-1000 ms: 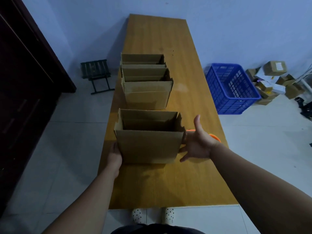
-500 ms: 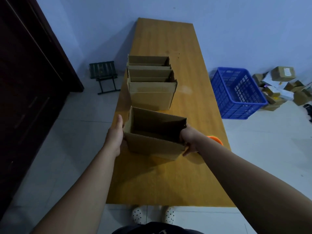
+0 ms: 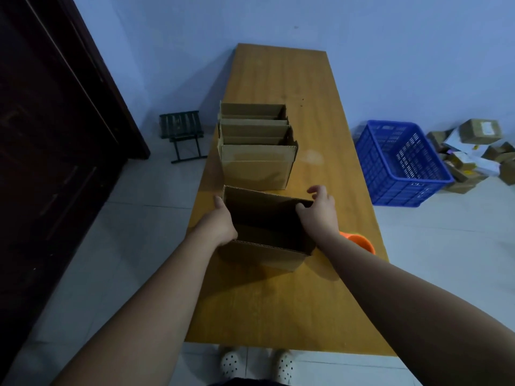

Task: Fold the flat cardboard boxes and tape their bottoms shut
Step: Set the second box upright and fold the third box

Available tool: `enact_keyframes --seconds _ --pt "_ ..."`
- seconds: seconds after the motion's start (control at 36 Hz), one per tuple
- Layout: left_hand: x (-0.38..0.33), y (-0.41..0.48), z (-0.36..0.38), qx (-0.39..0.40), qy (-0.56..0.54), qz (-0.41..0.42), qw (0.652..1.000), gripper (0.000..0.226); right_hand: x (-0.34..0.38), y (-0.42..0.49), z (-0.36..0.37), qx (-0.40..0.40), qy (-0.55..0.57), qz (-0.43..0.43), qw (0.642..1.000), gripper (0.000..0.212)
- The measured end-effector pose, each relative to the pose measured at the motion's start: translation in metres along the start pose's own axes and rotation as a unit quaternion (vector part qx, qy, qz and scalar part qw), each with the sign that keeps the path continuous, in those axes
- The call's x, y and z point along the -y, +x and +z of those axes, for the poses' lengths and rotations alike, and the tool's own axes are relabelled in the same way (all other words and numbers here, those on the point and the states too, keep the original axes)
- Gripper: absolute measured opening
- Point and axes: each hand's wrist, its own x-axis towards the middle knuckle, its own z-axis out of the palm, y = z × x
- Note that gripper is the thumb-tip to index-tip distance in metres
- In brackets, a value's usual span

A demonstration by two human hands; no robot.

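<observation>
Head camera: cardboard box (image 3: 264, 254) is tilted, mouth up, by the left edge of the surface (image 3: 278, 305), toward its near end. Left grip (image 3: 220, 224) is curled round the box's left wall, fingertips hidden. Right grip (image 3: 320, 211) hooks its thumb over the right wall's rim, the other fingers loosely bent outside. Just behind, three more folded boxes (image 3: 256, 165) stand in a row along the left edge. An orange object (image 3: 359, 242) shows behind the right forearm, by the right edge.

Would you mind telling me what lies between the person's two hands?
Head view: the open cardboard box lies between them, the left hand holding its left wall, the right hand its right.
</observation>
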Motion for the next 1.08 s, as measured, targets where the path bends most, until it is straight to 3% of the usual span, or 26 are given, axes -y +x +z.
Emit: enact_keyframes --seconds 0.14,0.31,0.44,0.58,0.72,0.81,0.94,1.0,1.08 --pt "-0.002 0.003 0.001 0.02 0.033 0.0 0.999 0.099 0.008 0.011 0.002 0.026 -0.068 -0.012 0.997 0.026" --pt "-0.004 0.009 0.01 0.061 0.028 0.01 0.998 0.092 0.008 0.024 0.003 0.017 -0.061 0.025 0.998 0.032" --pt "-0.002 0.007 0.012 0.109 -0.011 -0.007 0.994 0.089 0.009 0.019 0.013 -0.052 0.04 0.05 0.997 0.05" --pt "-0.002 0.007 0.013 0.142 -0.008 -0.019 0.99 0.093 0.011 0.009 0.018 -0.08 0.034 -0.017 0.996 0.056" --pt "-0.005 0.006 0.014 0.139 -0.026 -0.015 0.99 0.092 0.002 0.003 0.014 -0.052 0.059 -0.022 0.997 0.048" --pt "-0.003 0.005 0.014 0.131 -0.043 -0.005 0.99 0.09 -0.009 0.006 0.007 0.01 0.03 -0.031 0.999 0.041" --pt "0.001 -0.002 0.01 0.049 -0.157 0.089 0.982 0.091 -0.015 0.012 -0.006 0.084 0.033 -0.021 0.996 0.038" --pt "0.003 -0.007 0.006 0.062 -0.223 0.14 0.963 0.094 -0.019 0.014 -0.01 0.089 0.049 -0.017 0.995 0.039" --pt "0.009 -0.01 0.003 0.111 -0.2 0.166 0.959 0.093 -0.023 0.014 -0.015 0.083 0.043 -0.021 0.995 0.038"
